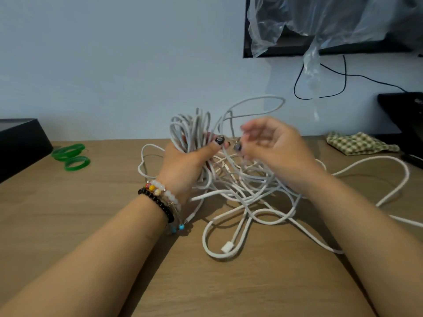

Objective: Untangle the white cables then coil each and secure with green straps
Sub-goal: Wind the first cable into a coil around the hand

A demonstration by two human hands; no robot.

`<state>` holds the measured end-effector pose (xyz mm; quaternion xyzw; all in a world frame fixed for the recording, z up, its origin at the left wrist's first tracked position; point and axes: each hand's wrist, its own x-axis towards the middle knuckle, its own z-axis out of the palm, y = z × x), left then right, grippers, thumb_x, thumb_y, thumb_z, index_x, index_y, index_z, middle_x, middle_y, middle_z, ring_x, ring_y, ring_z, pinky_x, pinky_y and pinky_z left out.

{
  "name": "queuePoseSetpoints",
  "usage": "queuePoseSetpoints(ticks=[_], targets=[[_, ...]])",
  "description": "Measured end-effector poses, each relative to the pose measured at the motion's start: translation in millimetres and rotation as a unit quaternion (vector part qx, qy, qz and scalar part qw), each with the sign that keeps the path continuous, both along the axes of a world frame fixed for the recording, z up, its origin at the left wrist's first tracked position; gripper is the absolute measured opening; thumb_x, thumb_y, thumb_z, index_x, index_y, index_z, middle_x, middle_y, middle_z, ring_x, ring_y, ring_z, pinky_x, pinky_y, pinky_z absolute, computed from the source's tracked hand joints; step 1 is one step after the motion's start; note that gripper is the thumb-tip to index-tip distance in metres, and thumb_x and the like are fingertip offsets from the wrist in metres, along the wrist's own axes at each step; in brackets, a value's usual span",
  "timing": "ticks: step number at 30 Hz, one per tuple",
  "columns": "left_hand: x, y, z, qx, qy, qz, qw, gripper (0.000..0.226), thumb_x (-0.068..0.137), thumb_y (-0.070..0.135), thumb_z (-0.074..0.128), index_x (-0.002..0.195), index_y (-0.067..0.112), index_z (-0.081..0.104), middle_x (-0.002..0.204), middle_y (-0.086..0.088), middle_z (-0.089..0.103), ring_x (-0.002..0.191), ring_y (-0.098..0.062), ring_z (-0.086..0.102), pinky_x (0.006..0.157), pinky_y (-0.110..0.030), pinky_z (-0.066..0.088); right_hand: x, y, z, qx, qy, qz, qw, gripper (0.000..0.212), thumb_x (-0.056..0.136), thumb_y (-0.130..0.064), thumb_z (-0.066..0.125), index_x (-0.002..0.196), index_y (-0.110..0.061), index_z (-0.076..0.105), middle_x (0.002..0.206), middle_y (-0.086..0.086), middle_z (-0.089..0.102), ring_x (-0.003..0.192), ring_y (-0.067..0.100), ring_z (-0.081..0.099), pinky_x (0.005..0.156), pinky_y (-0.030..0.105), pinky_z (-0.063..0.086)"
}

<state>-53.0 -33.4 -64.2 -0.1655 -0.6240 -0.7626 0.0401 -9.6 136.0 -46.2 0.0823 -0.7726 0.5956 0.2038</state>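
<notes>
A tangle of white cables (242, 191) lies on the wooden table (68, 225) in the middle of the view. My left hand (185, 165) grips a bunch of coiled white loops (190, 129) that stand up above its fist. My right hand (272, 145) is blurred just to the right, fingers curled, pinching a strand of white cable near my left thumb. One loop (258, 104) arcs up above both hands. A white plug end (226, 246) rests on the table in front. Two green straps (71, 155) lie rolled at the far left.
A black box (20, 145) stands at the left edge. A checked green cloth (359, 144) lies at the back right beside a black object (402, 115). On the wall, clear plastic (309, 24) hangs over a dark frame, with a black wire (343, 81) below.
</notes>
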Motion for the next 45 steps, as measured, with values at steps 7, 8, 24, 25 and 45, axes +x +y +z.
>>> queuePoseSetpoints(ticks=[7,8,24,25,45], targets=[[-12,-18,14,0.136,-0.127,-0.017,0.982,0.020,0.093,0.014,0.061,0.082,0.015,0.077,0.073,0.004,0.064,0.046,-0.004,0.049,0.044,-0.019,0.042,-18,9,-22,0.399,-0.060,-0.008,0.915,0.014,0.080,-0.013,0.074,0.083,-0.027,0.073,0.080,-0.008,0.071,0.079,0.008,0.065,0.078,0.035,0.054],[-14,-22,16,0.149,-0.122,-0.009,0.981,0.028,0.094,0.014,0.060,0.072,0.017,0.078,0.073,0.004,0.061,0.047,-0.005,0.046,0.046,-0.019,0.041,-19,15,-21,0.409,-0.061,-0.028,0.910,0.014,0.081,-0.014,0.073,0.082,-0.028,0.074,0.080,-0.006,0.071,0.078,0.008,0.065,0.076,0.033,0.054],[3,6,-4,-0.113,0.012,-0.032,0.993,0.015,0.075,0.001,0.079,0.084,0.011,0.072,0.082,0.001,0.075,0.080,-0.012,0.072,0.076,-0.030,0.058,-2,-3,9,-0.300,-0.033,0.081,0.950,0.017,0.091,-0.015,0.055,0.097,-0.001,0.065,0.091,0.014,0.074,0.091,0.025,0.072,0.073,0.024,0.057],[5,9,-5,-0.123,0.029,-0.044,0.991,0.016,0.075,-0.001,0.078,0.080,0.014,0.072,0.080,0.002,0.075,0.078,-0.012,0.071,0.074,-0.029,0.057,-2,-5,9,-0.336,-0.033,0.096,0.936,0.018,0.090,-0.014,0.056,0.096,-0.001,0.065,0.092,0.014,0.074,0.092,0.024,0.072,0.073,0.025,0.058],[1,-3,5,-0.022,0.015,-0.045,0.999,0.017,0.080,-0.006,0.069,0.078,0.010,0.064,0.061,0.003,0.064,0.055,-0.010,0.060,0.054,-0.023,0.048,-4,-7,-5,-0.077,-0.093,0.075,0.990,0.028,0.085,-0.005,0.068,0.107,-0.018,0.057,0.086,0.000,0.073,0.085,0.015,0.071,0.075,0.027,0.057]])
